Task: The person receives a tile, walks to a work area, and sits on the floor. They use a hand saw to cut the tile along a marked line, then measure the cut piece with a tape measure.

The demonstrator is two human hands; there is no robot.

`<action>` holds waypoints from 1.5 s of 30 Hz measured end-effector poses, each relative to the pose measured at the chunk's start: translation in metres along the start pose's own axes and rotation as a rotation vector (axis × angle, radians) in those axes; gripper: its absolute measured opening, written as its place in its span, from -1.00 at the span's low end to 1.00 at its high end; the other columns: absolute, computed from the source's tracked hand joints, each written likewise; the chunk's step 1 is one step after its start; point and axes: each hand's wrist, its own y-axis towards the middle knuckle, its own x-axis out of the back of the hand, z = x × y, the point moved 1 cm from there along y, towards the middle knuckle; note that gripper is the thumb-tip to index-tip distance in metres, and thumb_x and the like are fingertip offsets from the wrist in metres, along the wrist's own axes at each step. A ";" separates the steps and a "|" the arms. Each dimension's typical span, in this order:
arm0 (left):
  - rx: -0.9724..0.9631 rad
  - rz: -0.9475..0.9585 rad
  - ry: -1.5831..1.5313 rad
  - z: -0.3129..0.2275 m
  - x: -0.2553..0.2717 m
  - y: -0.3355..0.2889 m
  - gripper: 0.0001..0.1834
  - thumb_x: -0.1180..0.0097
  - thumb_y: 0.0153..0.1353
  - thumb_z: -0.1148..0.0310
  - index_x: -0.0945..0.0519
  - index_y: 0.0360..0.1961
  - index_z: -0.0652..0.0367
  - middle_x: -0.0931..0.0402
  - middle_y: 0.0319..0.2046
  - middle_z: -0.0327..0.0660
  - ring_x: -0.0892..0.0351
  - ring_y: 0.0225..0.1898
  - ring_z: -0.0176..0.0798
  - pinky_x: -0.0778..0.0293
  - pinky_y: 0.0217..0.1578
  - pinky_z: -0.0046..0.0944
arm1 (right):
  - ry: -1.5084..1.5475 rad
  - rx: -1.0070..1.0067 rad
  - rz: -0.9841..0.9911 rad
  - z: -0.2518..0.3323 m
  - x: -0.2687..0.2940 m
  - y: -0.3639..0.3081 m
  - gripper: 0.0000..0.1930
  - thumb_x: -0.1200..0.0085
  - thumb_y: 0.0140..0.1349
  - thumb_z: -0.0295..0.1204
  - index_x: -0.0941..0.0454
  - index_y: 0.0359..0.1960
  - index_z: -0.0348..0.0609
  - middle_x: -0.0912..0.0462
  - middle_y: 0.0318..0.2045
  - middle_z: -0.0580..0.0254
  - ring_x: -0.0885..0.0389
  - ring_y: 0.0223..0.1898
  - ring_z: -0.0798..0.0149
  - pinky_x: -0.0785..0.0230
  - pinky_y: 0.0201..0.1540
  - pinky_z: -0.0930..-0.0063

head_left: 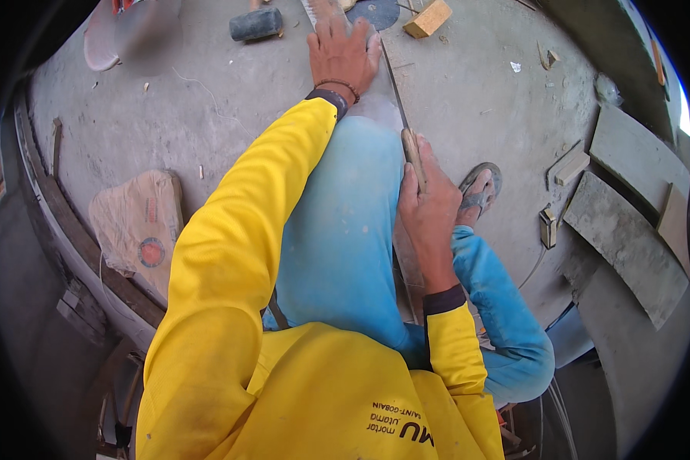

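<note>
My right hand (429,203) grips the wooden handle of a hand saw (395,88), whose thin blade runs away from me across the concrete floor. My left hand (343,52) lies flat, fingers spread, on a pale board (376,107) that my blue-trousered knee partly hides. The board's far end sticks out past my fingertips. Both arms wear yellow sleeves. My sandalled foot (479,192) rests just right of the saw hand.
A black rubber mallet (255,24) lies far left of the left hand, with a wooden block (428,18) and a dark disc (377,11) beyond it. A paper cement sack (139,226) sits at left. Grey slabs (629,230) and small offcuts (569,165) lie at right.
</note>
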 end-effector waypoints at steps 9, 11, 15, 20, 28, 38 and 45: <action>-0.006 0.038 0.000 0.002 0.004 0.000 -0.54 -0.05 0.38 -0.03 -0.61 0.15 -0.04 -0.48 -0.07 -0.04 -0.37 0.03 0.05 -0.21 0.03 0.06 | 0.019 -0.013 0.021 -0.004 0.011 -0.021 -0.50 -0.12 0.29 -0.49 -0.52 0.29 -0.26 -0.69 0.06 -0.20 -0.73 -0.08 -0.23 -0.59 -0.03 0.11; -0.016 0.038 0.001 -0.004 0.003 0.002 -0.54 -0.05 0.38 -0.04 -0.62 0.15 -0.04 -0.48 -0.08 -0.04 -0.37 0.03 0.05 -0.21 0.03 0.06 | 0.016 -0.043 0.039 -0.004 0.002 0.001 -0.49 -0.12 0.30 -0.50 -0.50 0.31 -0.26 -0.69 0.06 -0.20 -0.73 -0.09 -0.21 -0.59 -0.03 0.11; -0.029 -0.031 -0.021 -0.002 -0.003 0.003 -0.63 -0.13 0.32 -0.01 -0.64 0.02 -0.08 -0.46 -0.09 -0.07 -0.36 0.05 0.04 -0.22 -0.03 0.04 | -0.030 0.052 -0.012 -0.011 0.000 0.007 -0.49 -0.11 0.30 -0.49 -0.50 0.32 -0.27 -0.70 0.03 -0.20 -0.74 -0.12 -0.20 -0.59 -0.06 0.10; -0.044 -0.033 0.003 0.006 -0.003 0.001 -0.58 -0.09 0.35 -0.02 -0.62 0.10 -0.06 -0.46 -0.11 -0.07 -0.37 0.01 0.03 -0.21 -0.01 0.04 | 0.014 -0.032 0.025 -0.005 0.009 -0.015 -0.51 -0.11 0.31 -0.48 -0.52 0.30 -0.24 -0.71 -0.03 -0.23 -0.73 -0.13 -0.22 -0.57 -0.08 0.05; -0.032 -0.002 -0.015 0.002 0.000 0.001 -0.57 -0.09 0.36 -0.02 -0.62 0.12 -0.06 -0.45 -0.13 -0.07 -0.36 -0.01 0.01 -0.20 -0.01 0.03 | -0.003 -0.021 0.000 0.001 0.000 0.001 -0.50 -0.11 0.31 -0.48 -0.52 0.30 -0.27 -0.71 -0.07 -0.26 -0.74 -0.17 -0.22 -0.58 -0.09 0.07; -0.034 0.001 0.003 -0.002 -0.002 -0.001 -0.58 -0.06 0.38 -0.03 -0.62 0.11 -0.07 -0.46 -0.13 -0.06 -0.36 0.00 0.02 -0.20 -0.03 0.03 | -0.023 -0.014 0.008 0.002 0.005 0.003 -0.49 -0.10 0.29 -0.51 -0.51 0.31 -0.28 -0.71 -0.03 -0.23 -0.74 -0.16 -0.22 -0.59 -0.07 0.08; -0.024 0.031 0.062 0.002 -0.004 0.002 -0.55 -0.05 0.37 -0.06 -0.62 0.13 -0.07 -0.48 -0.09 -0.05 -0.37 0.00 0.02 -0.20 -0.03 0.04 | -0.020 -0.107 0.055 0.011 0.008 -0.002 -0.50 -0.11 0.30 -0.48 -0.52 0.30 -0.28 -0.68 0.05 -0.25 -0.71 -0.10 -0.26 -0.58 -0.04 0.10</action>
